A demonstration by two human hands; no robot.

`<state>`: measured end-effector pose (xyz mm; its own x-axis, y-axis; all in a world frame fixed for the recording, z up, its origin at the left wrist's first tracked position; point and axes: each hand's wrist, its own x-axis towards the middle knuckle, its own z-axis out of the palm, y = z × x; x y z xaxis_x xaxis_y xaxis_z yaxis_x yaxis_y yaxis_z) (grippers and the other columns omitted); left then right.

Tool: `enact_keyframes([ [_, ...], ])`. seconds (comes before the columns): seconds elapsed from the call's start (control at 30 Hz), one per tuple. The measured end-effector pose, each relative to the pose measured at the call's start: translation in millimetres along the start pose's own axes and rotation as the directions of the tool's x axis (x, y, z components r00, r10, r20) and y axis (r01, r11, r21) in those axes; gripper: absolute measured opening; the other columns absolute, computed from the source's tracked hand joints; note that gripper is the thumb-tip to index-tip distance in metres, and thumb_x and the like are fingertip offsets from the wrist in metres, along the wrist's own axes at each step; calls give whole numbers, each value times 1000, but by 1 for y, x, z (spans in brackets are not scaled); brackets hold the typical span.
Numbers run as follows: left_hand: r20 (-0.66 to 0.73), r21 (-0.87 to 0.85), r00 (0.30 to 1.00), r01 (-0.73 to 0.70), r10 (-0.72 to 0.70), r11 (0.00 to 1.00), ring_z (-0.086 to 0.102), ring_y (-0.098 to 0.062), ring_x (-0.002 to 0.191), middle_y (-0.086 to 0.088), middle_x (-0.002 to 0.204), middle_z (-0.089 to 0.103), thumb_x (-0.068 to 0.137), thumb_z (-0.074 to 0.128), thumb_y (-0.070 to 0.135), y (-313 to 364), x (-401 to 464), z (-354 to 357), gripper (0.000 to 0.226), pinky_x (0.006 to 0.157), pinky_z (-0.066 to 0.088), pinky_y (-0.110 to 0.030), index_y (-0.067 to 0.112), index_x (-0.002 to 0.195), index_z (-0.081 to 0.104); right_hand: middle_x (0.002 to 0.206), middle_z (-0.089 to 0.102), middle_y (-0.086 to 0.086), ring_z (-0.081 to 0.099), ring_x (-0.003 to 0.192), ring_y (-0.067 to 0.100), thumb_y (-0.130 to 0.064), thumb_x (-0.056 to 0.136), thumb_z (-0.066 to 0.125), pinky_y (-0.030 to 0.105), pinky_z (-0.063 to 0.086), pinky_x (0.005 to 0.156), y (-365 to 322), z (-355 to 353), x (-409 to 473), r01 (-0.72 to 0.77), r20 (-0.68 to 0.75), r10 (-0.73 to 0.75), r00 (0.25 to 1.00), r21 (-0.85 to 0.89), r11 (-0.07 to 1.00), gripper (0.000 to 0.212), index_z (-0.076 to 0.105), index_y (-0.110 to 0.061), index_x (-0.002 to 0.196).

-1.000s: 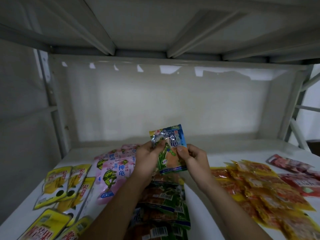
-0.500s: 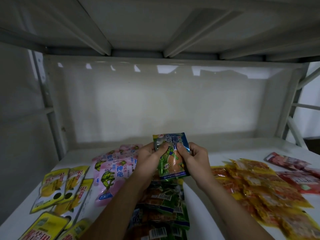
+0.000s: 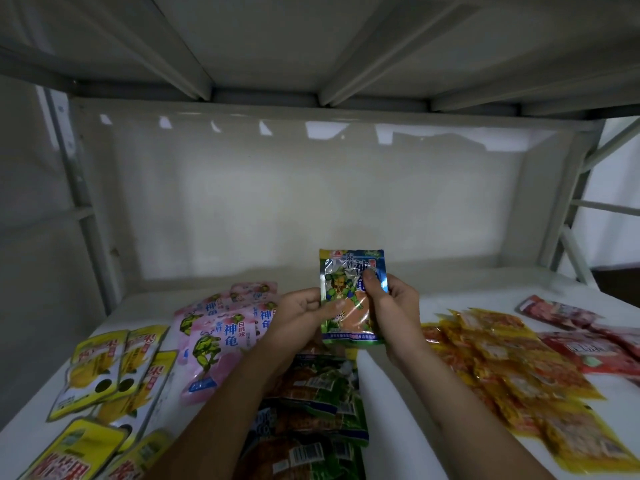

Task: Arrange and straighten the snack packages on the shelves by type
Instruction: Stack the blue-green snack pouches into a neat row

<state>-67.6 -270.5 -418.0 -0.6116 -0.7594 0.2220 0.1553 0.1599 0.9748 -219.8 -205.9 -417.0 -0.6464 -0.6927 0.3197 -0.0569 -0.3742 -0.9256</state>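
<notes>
A green and blue turtle snack pack (image 3: 346, 292) stands upright above the middle of the white shelf (image 3: 450, 292). My left hand (image 3: 298, 317) holds its left edge and my right hand (image 3: 391, 306) pinches its right side, thumb on the front. Under my forearms lies a row of green packs (image 3: 318, 403), back sides up. Left of them are pink turtle packs (image 3: 221, 334), and yellow packs (image 3: 104, 382) fill the left front corner. Orange-yellow packs (image 3: 512, 362) lie in a row on the right, with red packs (image 3: 588, 344) beyond them.
The shelf's back panel (image 3: 311, 202) rises behind the packs, and the upper shelf's underside (image 3: 311, 46) hangs close overhead. Grey uprights (image 3: 79, 202) frame the left side; slanted braces (image 3: 568, 244) frame the right. Bare shelf shows along the back.
The held pack has been turned from tilted to upright and squared between both hands. My view has shifted slightly down and left.
</notes>
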Motion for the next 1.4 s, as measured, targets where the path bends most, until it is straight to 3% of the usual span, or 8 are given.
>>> enact_keyframes([
  [0.23, -23, 119, 997, -71, 74, 990, 74, -15, 75, -6, 84, 80, 99, 69, 16, -6, 4, -3, 12, 69, 61, -30, 5, 95, 73, 78, 75, 15, 71, 76, 44, -58, 90, 70, 59, 59, 74, 7, 7, 1, 69, -49, -77, 996, -154, 986, 48, 69, -11, 78],
  [0.4, -38, 165, 990, -128, 136, 978, 66, -21, 71, -20, 77, 72, 96, 75, 33, -11, 6, -6, 39, 68, 55, -40, -5, 90, 70, 68, 70, 8, 66, 67, 38, -47, 97, 71, 49, 55, 68, 11, 8, 1, 65, -99, -82, 992, -166, 984, 43, 64, -15, 68],
  [0.53, -57, 211, 989, -123, 138, 970, 58, -13, 59, -3, 64, 66, 100, 69, 15, -15, 9, -6, 27, 59, 48, -27, 5, 75, 65, 64, 63, 13, 59, 60, 36, -56, 95, 68, 46, 50, 61, 10, 12, -2, 80, -94, -99, 991, -187, 979, 52, 64, -8, 74],
  [0.67, -68, 202, 986, -134, 150, 970, 64, -14, 69, -18, 79, 74, 99, 70, 11, -16, 12, -7, 17, 64, 51, -25, -3, 89, 73, 65, 60, 16, 55, 60, 27, -50, 97, 66, 48, 46, 59, 8, 16, -6, 98, -98, -122, 988, -215, 972, 47, 66, -6, 79],
  [0.8, -81, 190, 985, -137, 155, 972, 74, -14, 77, -8, 88, 81, 98, 70, 8, -15, 8, -4, 8, 68, 58, -24, 4, 96, 77, 79, 70, 18, 66, 77, 44, -52, 92, 64, 56, 57, 70, 9, 15, -10, 93, -109, -119, 987, -217, 972, 44, 70, -9, 86],
  [0.93, -71, 241, 983, -150, 171, 959, 66, -1, 59, 8, 64, 73, 98, 67, 2, -7, 10, 2, 23, 58, 49, -14, 11, 78, 70, 74, 70, 11, 66, 70, 35, -35, 102, 65, 47, 56, 64, 4, 13, -12, 167, -113, -193, 975, -208, 964, 29, 69, -11, 85],
  [1.13, -83, 235, 987, -112, 134, 966, 73, -10, 71, 0, 82, 80, 99, 69, 11, 15, 5, 13, 9, 63, 53, -20, 5, 96, 75, 62, 53, 3, 52, 59, 24, -38, 102, 61, 41, 44, 55, -3, 1, -16, 192, -97, -203, 974, -117, 974, 34, 62, -14, 78],
  [1.4, -246, 350, 967, 24, 68, 936, 77, -23, 90, -4, 96, 81, 98, 72, 13, 18, -31, 15, 8, 84, 61, -33, 11, 101, 79, 77, 68, 24, 63, 66, 33, -37, 100, 67, 42, 51, 64, 2, 1, -31, 196, 4, -198, 980, -143, 970, 38, 69, -4, 82],
])
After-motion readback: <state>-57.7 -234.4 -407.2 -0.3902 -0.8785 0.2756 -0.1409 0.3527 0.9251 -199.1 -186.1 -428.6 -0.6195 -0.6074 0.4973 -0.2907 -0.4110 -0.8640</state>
